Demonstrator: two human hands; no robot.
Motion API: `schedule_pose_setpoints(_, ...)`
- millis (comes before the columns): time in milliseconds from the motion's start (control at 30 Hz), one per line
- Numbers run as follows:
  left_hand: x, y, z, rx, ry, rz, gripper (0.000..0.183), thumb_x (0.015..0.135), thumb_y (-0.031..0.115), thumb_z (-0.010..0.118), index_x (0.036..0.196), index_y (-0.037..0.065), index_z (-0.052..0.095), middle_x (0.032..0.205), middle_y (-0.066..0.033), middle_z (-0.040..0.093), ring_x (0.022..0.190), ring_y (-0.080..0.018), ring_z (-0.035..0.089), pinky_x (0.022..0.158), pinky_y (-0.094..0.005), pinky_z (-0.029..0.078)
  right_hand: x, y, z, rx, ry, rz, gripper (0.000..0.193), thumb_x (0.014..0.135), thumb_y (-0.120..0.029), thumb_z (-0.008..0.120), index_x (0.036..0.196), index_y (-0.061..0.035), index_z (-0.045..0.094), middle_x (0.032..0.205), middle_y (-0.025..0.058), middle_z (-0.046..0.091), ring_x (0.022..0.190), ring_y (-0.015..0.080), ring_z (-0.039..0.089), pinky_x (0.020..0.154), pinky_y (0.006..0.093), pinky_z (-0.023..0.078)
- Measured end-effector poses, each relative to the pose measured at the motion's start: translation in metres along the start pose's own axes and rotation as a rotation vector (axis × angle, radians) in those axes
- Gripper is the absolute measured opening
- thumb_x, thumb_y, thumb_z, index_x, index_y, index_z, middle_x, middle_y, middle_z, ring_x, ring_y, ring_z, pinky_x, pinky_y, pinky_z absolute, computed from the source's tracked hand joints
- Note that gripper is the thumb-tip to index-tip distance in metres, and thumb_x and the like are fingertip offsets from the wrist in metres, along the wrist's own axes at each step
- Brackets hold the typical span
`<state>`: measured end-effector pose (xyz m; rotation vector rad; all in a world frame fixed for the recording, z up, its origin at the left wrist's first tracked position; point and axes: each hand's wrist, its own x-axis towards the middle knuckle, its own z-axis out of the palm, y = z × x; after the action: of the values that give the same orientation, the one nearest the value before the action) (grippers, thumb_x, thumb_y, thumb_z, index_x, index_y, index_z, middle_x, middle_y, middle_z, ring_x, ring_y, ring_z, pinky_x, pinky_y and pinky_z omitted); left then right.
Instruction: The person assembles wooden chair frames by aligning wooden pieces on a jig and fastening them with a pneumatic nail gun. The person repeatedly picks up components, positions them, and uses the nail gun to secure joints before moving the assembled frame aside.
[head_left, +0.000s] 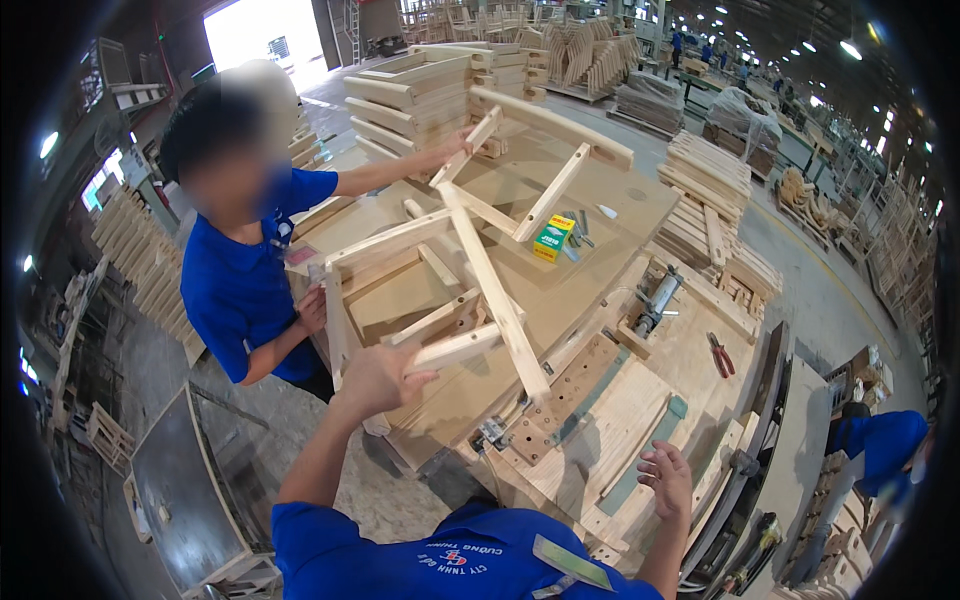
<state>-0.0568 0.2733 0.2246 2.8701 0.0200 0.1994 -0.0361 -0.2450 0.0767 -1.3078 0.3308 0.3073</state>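
My left hand (378, 382) is closed around the near end of a light wooden rail (460, 346), its thumb lying along the wood. This rail runs to a long slanting wooden bar (490, 275); which frame each belongs to is hard to tell where the pieces overlap. Beyond lies a wooden frame (395, 238) with crosspieces, and an upper wooden frame (560, 130) is tilted above the table. A co-worker's hand (460, 142) grips the upper one; their other hand (312, 308) is at the lower one. My right hand (665, 477), fingers apart and slightly curled, hovers empty over a wooden jig (625, 410).
On the brown-topped table (610, 255) stands a yellow-green box (553, 238) beside small metal parts. A metal cylinder clamp (658, 303) and red-handled pliers (720, 355) are on the right. Stacked frames (410, 100) rise behind; another person (880, 450) bends at far right.
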Motion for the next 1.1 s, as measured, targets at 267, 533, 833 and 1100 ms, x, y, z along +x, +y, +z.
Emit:
schedule_pose_setpoints(267, 0.045, -0.029, 0.011, -0.066, 0.124, -0.124, 0.046, 0.09, 0.043, 0.079, 0.116, 0.005, 0.074, 0.097, -0.0276, 0.075, 0.096, -0.047, 0.073, 0.082, -0.053, 0.057, -0.001, 0.02, 0.005, -0.121, -0.045, -0.025, 0.033, 0.107, -0.028, 0.068, 0.133, -0.0078, 0.063, 0.106, 0.006, 0.073, 0.088, 0.0164, 0.071, 0.072, 0.0322, 0.058)
schedule_pose_setpoints(533, 0.062, -0.061, 0.027, 0.067, 0.057, -0.27, 0.049, 0.091, 0.044, 0.08, 0.119, 0.004, 0.072, 0.098, -0.0244, 0.076, 0.098, -0.0461, 0.073, 0.083, -0.0533, 0.057, -0.03, 0.034, -0.016, -0.103, 0.133, 0.026, 0.04, 0.106, -0.028, 0.069, 0.136, -0.0025, 0.062, 0.109, 0.0095, 0.073, 0.09, 0.0177, 0.07, 0.072, 0.0315, 0.058)
schedule_pose_setpoints(833, 0.062, -0.068, 0.038, 0.113, 0.063, -0.281, 0.052, 0.09, 0.043, 0.081, 0.114, -0.001, 0.07, 0.103, -0.0254, 0.074, 0.102, -0.0454, 0.071, 0.086, -0.0549, 0.055, -0.05, 0.056, -0.019, -0.161, 0.24, 0.08, 0.039, 0.104, -0.022, 0.068, 0.136, -0.0017, 0.063, 0.11, 0.0099, 0.073, 0.089, 0.0165, 0.07, 0.072, 0.0311, 0.057)
schedule_pose_setpoints(1100, 0.072, -0.036, 0.015, 0.229, 0.254, -0.114, 0.058, 0.091, 0.034, 0.081, 0.133, -0.003, 0.064, 0.121, -0.0287, 0.071, 0.115, -0.0457, 0.067, 0.098, -0.0517, 0.053, -0.056, 0.08, -0.012, -0.227, 0.212, 0.073, 0.042, 0.104, -0.024, 0.069, 0.138, -0.0016, 0.062, 0.107, 0.0105, 0.074, 0.089, 0.0166, 0.07, 0.071, 0.0312, 0.058)
